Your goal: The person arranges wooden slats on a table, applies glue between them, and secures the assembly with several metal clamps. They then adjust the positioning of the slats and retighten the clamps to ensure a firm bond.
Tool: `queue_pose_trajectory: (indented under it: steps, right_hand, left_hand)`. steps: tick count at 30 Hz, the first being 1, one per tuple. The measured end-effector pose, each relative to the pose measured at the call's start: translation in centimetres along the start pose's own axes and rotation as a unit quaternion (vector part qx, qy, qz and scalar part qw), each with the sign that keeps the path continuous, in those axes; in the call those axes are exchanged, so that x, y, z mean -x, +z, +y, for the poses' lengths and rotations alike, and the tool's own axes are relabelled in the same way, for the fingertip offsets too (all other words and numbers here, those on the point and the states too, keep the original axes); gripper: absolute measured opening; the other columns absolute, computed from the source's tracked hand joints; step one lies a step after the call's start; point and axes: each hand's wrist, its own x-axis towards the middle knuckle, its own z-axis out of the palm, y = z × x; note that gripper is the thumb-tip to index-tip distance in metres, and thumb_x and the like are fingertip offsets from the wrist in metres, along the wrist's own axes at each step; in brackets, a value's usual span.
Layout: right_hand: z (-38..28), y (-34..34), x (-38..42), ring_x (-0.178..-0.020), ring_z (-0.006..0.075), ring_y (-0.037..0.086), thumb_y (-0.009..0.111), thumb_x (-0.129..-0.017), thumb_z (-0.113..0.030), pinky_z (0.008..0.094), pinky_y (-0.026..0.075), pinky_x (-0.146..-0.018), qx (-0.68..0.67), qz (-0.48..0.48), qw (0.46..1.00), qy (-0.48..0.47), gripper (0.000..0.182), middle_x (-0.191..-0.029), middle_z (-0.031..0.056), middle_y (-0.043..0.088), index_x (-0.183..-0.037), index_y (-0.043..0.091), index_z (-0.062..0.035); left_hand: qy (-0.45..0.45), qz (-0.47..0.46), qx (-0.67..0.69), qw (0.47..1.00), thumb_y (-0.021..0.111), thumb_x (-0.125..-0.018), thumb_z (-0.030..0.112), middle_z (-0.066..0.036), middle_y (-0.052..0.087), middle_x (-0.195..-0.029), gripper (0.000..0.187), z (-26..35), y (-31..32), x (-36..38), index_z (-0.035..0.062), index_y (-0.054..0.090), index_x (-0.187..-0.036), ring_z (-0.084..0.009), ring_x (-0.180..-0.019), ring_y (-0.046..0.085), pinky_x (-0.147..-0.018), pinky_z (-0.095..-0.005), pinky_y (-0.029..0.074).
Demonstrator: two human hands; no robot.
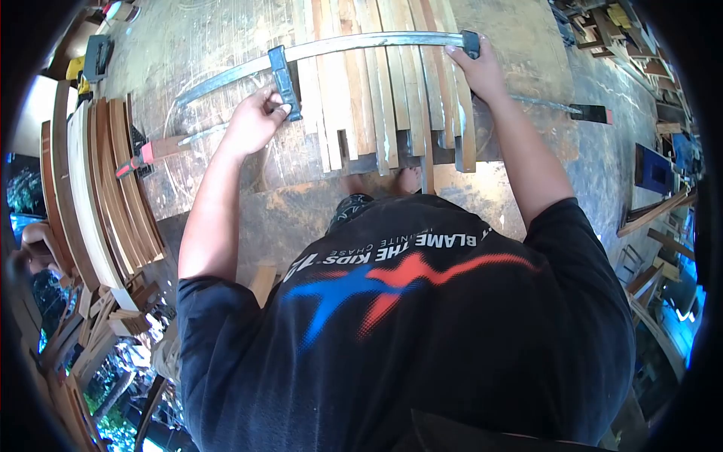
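A long metal bar clamp (369, 42) lies across a row of narrow wooden strips (365, 105) set side by side on the workbench. My left hand (256, 120) is closed at the lower end of the clamp's sliding jaw (282, 79), left of the strips. At the clamp's other end, my right hand (480, 71) grips near the fixed jaw (471, 44), by the strips' right edge. White smears that look like glue show along some strips. A second clamp passes beneath the strips, its red and black handle (147, 154) at left and its dark end (591, 114) at right.
Stacked long boards (105, 188) stand at the left of the workbench (218, 45). Wood offcuts (128, 322) lie below them. More timber (655, 215) and a blue-and-dark box-like object (653, 167) are at the right. Another person's bent limb (47, 241) shows at far left.
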Motion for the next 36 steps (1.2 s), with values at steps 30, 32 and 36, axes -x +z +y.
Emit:
queue_pose_trajectory:
  steps: [30,32,36]
  right_hand:
    - [-3.2,-1.1,-1.1,-0.099,0.0178,0.068,0.071,-0.100,-0.033,0.0351,0.056,-0.085,-0.147,-0.114,0.973,0.137,0.044,-0.111,0.0116,0.072,-0.126,0.063,0.0011]
    - [-1.8,-1.5,-0.2,-0.098,0.0180,0.069,0.069,-0.101,-0.037,0.0344,0.056,-0.085,-0.134,-0.129,0.971,0.151,0.045,-0.111,0.0114,0.073,-0.126,0.063,0.0001]
    - [-4.5,-1.0,-0.2,-0.093,0.0192,0.069,0.064,-0.102,-0.024,0.0344,0.056,-0.081,-0.168,-0.124,0.966,0.150,0.033,-0.111,0.0098,0.072,-0.128,0.063,-0.0037]
  left_hand:
    - [-0.135,0.028,0.451,0.882,0.058,-0.108,0.018,-0.007,0.071,-0.108,0.029,-10.6,-4.8,6.9,0.0011,0.062,-0.131,-0.0120,-0.091,0.067,-0.085,-0.0254,0.055]
    - [-0.080,0.080,0.411,0.905,0.059,-0.107,0.016,-0.006,0.071,-0.108,0.028,-10.5,-3.7,6.6,0.0010,0.062,-0.130,-0.0116,-0.092,0.066,-0.087,-0.0253,0.054]
    - [-0.023,0.103,0.205,0.973,0.066,-0.101,0.005,-0.003,0.071,-0.109,0.027,-11.0,-4.9,7.1,0.0022,0.065,-0.128,-0.0104,-0.096,0.065,-0.089,-0.0250,0.052]
